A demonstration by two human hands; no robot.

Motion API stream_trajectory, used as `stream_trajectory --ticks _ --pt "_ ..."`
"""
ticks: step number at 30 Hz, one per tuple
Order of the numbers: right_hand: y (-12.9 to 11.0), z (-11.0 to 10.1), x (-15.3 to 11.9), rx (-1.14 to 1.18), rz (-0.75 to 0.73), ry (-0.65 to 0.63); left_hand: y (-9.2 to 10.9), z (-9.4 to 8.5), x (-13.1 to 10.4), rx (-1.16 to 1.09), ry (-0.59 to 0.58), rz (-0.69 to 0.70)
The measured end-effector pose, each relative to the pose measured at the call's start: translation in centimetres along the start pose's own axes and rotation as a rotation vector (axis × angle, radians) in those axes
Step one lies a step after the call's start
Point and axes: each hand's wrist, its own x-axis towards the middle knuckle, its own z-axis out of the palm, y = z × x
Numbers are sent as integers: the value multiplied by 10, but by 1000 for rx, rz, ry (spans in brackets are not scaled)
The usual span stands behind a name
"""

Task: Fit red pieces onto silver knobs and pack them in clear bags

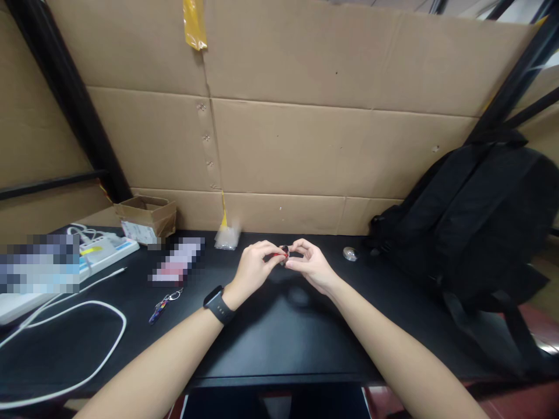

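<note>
A small round object with red and dark parts [285, 251] is held above the middle of the black table. My left hand [257, 262], with a dark watch on its wrist, pinches it from the left side. From the right, the thumb and fingers of my right hand [311, 265] close on its other edge. Its exact kind is too small to make out, and fingertips cover part of it. Right of my hands lies a shiny round silvery piece [350, 254]. Behind my left hand is a small clear plastic bag [227, 238].
A black backpack [484, 221] stands on the right. At left are an open cardboard box [148, 216], a white power strip [124, 250], a white cable [124, 326], a blurred-out flat item [179, 262] and a keychain [161, 307]. A cardboard wall [305, 151] closes the back.
</note>
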Motion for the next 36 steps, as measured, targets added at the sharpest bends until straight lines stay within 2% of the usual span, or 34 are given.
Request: stream_trajectory --ticks 5,12,20,23,29,33,36 --pt "-1 0 0 -110 -9 43 3 -2 0 236 -24 46" --pt "0 -1 3 -336 -118 76 4 -2 0 92 -24 -40" --pt "9 -2 3 -314 -112 96 5 0 -1 161 -12 -20" --pt "8 -2 4 -316 -109 104 4 2 -2 72 -2 -86" --pt "4 -2 4 -352 -127 119 -7 13 -4 -280 -12 -320" --pt "3 -4 5 -360 -125 130 -11 17 -4 -372 -67 -306" --pt "4 -4 5 -351 -119 114 -14 18 -3 -371 -59 -314"
